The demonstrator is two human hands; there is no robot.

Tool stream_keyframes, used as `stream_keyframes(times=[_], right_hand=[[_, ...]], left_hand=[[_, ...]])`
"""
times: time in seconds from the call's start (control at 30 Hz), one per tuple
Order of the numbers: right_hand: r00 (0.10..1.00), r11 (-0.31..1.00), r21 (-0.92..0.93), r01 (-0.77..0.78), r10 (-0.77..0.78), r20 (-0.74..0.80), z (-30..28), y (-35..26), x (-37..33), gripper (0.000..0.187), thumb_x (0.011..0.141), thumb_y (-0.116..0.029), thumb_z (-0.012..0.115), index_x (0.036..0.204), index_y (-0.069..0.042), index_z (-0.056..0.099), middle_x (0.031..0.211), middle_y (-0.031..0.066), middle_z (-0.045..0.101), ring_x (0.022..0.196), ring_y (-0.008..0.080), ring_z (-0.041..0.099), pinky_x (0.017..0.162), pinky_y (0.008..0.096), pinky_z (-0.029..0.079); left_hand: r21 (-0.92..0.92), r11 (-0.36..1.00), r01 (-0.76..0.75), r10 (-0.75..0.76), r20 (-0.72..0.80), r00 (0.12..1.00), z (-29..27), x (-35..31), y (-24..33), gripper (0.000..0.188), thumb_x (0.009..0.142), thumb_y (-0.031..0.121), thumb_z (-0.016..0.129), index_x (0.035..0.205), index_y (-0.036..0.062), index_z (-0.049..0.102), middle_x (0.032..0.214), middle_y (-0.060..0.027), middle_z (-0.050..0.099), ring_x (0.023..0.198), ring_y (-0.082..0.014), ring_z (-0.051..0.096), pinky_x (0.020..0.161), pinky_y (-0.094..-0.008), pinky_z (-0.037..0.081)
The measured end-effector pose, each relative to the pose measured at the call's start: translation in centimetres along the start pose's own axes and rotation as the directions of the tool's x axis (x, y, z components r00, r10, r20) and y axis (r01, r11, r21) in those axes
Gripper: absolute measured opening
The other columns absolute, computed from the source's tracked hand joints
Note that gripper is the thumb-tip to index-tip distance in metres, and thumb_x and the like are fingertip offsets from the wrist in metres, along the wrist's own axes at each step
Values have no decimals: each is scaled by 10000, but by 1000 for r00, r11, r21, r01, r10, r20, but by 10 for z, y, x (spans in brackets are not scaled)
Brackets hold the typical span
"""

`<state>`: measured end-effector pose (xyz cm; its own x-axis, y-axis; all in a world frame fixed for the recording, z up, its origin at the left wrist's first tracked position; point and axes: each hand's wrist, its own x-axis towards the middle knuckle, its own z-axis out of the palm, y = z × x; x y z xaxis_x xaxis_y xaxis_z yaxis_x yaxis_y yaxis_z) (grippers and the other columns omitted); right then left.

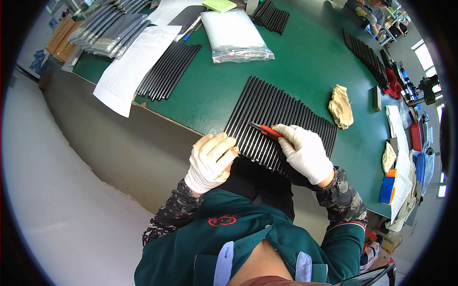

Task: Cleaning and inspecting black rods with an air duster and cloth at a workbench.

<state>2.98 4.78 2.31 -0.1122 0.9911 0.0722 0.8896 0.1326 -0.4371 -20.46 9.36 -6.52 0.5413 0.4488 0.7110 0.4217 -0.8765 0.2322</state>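
A row of slim black rods (pixel 267 105) lies side by side on the green table, their near ends at its front edge. My right hand (pixel 305 150), in a white glove, is closed on a red-handled tool (pixel 271 130) with a narrow dark tip. It holds the tool over the rods, the tip pointing left. My left hand (pixel 210 159), also gloved in white, is beside the near ends of the leftmost rods. Its fingers curl toward the thumb, which has a bare tip. Whatever lies between those fingers is hidden.
Left of the rods are another rod bundle (pixel 169 71), a printed sheet (pixel 136 64) and a zip bag (pixel 234 35). A crumpled beige glove (pixel 340 107) lies to the right. More rods (pixel 365 57) lie farther off, near a seated person (pixel 369 14).
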Motion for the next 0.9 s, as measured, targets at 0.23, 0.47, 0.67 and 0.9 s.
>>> stream_keyframes(times=[0.23,0.47,0.67,0.9], right_hand=[[1000,997,-78,9,-8,15,-4,-8,2,240,891,-156,570,1118,-96,622,828,110,627,788,296,643,689,391,515],[999,990,133,-48,47,7,0,-3,4,254,874,-117,597,1119,-70,644,898,126,659,810,287,654,729,352,523],[990,948,286,-143,140,30,-2,0,2,257,889,-130,588,1131,-62,644,949,151,673,851,294,662,777,349,523],[981,911,366,-191,161,112,-9,-10,-9,257,883,-126,582,1123,-54,641,916,147,670,809,299,662,749,356,531]], left_hand=[[2,1000,7,-7,2,1000,0,0,0,291,870,176,604,1156,129,581,1139,-64,614,1060,-287,575,899,-458,442],[-8,1000,5,-5,13,1000,0,0,-1,307,852,167,617,1155,132,583,1142,-62,613,1061,-288,575,900,-458,441],[3,1000,4,-4,-4,1000,1,-2,-1,342,832,156,624,1170,134,572,1152,-65,610,1061,-290,575,908,-462,435],[-22,1000,1,-1,2,1000,-11,5,3,258,885,225,587,1106,92,584,1122,-92,610,1024,-299,591,890,-452,453]])
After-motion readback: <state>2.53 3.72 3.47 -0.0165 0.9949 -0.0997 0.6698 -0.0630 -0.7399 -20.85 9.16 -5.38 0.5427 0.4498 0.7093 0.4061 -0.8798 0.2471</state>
